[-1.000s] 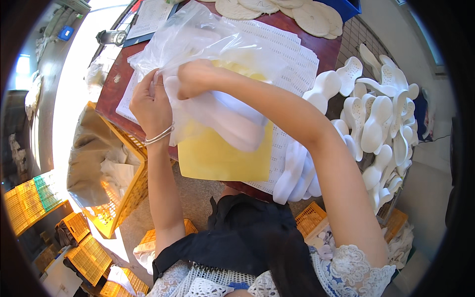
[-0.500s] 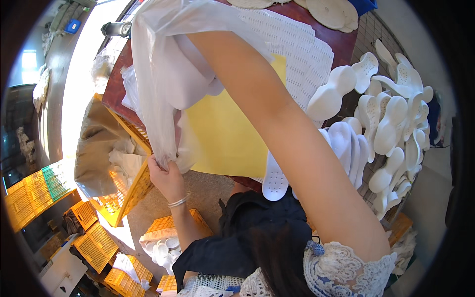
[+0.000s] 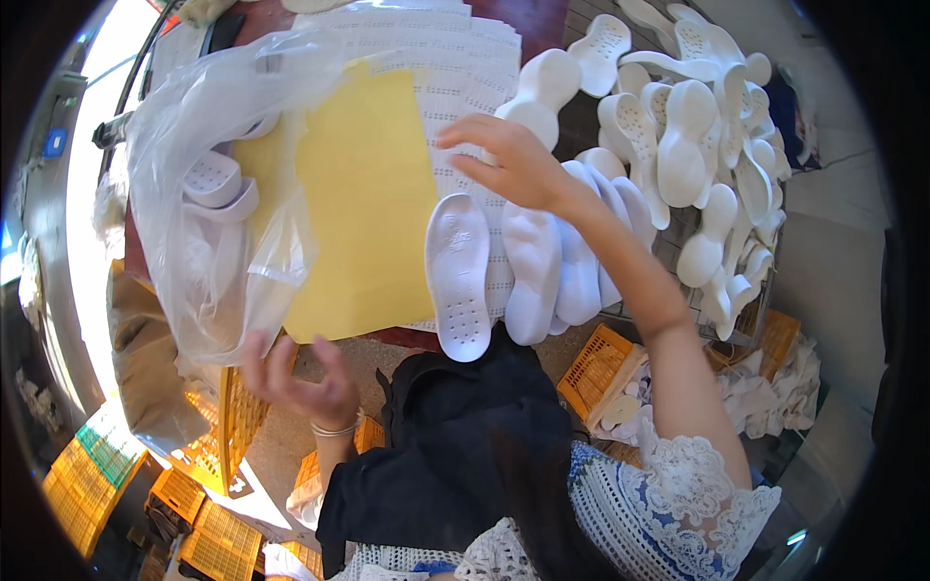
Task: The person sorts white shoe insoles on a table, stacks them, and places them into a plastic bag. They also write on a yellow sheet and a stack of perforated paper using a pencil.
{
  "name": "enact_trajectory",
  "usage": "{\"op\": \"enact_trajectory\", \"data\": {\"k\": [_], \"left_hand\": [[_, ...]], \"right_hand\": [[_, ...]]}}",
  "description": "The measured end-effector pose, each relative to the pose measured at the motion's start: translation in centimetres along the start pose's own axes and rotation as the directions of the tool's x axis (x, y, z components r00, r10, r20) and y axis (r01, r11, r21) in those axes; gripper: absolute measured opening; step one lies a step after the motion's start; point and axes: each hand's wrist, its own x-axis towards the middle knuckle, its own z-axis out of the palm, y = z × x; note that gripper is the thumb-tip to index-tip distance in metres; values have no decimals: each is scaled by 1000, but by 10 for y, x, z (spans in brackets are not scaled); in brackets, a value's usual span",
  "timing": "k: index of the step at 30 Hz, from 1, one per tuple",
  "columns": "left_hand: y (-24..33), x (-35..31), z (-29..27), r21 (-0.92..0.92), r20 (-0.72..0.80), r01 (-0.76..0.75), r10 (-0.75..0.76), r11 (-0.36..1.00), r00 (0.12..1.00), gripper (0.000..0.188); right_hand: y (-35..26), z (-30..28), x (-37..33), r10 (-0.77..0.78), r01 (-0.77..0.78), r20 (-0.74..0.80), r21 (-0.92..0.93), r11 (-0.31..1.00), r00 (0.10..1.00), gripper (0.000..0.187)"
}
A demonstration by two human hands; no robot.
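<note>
My left hand [image 3: 302,382] hangs by the near edge of the table, its fingers spread, slightly blurred and holding nothing. Just beyond it a clear plastic bag [image 3: 281,247] lies on the table with white insoles [image 3: 211,180] inside. Over the printed white sheets, my right hand [image 3: 518,163] is open, fingers stretched out to the left and nothing in them. Below it a row of white insoles [image 3: 531,276] leans together at the table edge. One white insole [image 3: 458,281] with small holes lies apart, beside a yellow sheet [image 3: 368,203].
Many white insoles [image 3: 690,145] are heaped on a wire rack at the right. Printed white sheets [image 3: 465,73] cover part of the dark red table. Yellow crates [image 3: 242,421] stand below left, and another yellow crate [image 3: 599,373] sits below right.
My right arm has come out of the bag and moved right, toward the insoles. My left hand has let go of the bag's edge. The bag now lies flatter, and the view has shifted.
</note>
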Motion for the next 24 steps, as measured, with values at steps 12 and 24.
{"op": "enact_trajectory", "data": {"k": [12, 24], "left_hand": [[105, -91, 118, -466, 828, 574, 103, 673, 552, 61], [122, -124, 132, -372, 919, 758, 101, 536, 381, 69]], "right_hand": [[-6, 19, -234, 522, -784, -656, -177, 595, 545, 69], [-10, 18, -159, 737, -824, -389, -384, 415, 553, 124]]}}
